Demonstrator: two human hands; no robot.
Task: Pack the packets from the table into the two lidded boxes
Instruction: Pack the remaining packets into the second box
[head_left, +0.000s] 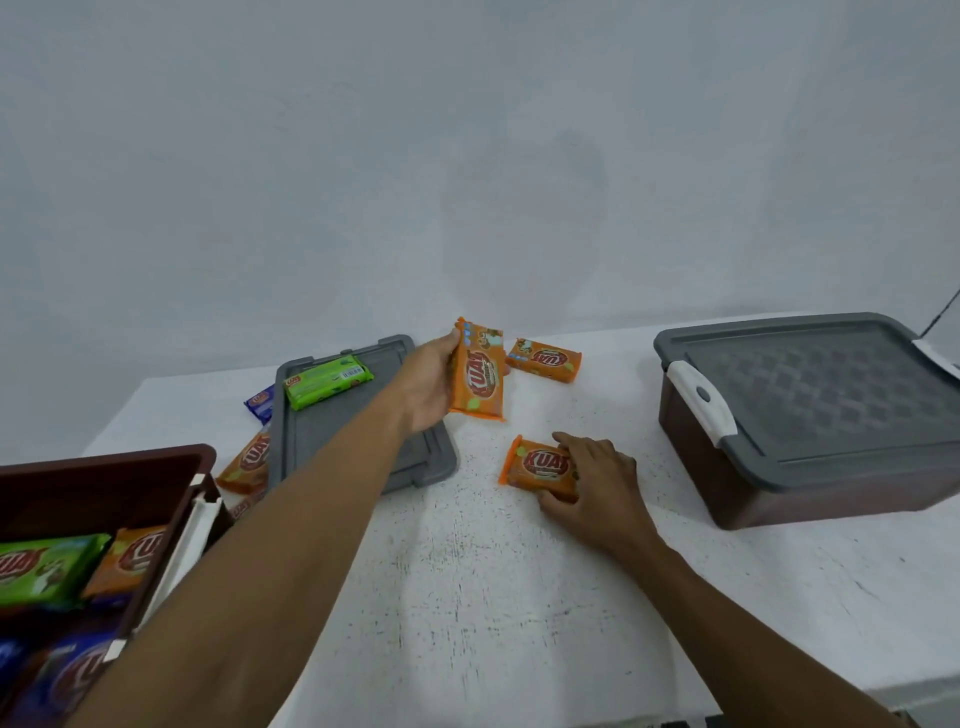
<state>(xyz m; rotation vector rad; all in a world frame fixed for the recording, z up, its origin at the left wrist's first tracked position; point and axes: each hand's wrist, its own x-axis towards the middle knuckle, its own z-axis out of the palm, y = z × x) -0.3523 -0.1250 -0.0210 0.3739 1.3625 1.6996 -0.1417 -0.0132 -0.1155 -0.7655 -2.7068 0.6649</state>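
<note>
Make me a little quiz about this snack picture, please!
1. True or false: the right box has its lid on.
2. What colour is the packet on the loose lid? A) green B) blue C) orange
3. Which hand holds an orange packet up off the table?

Key
1. True.
2. A.
3. The left hand. The right hand grips a second orange packet lying on the table.
</note>
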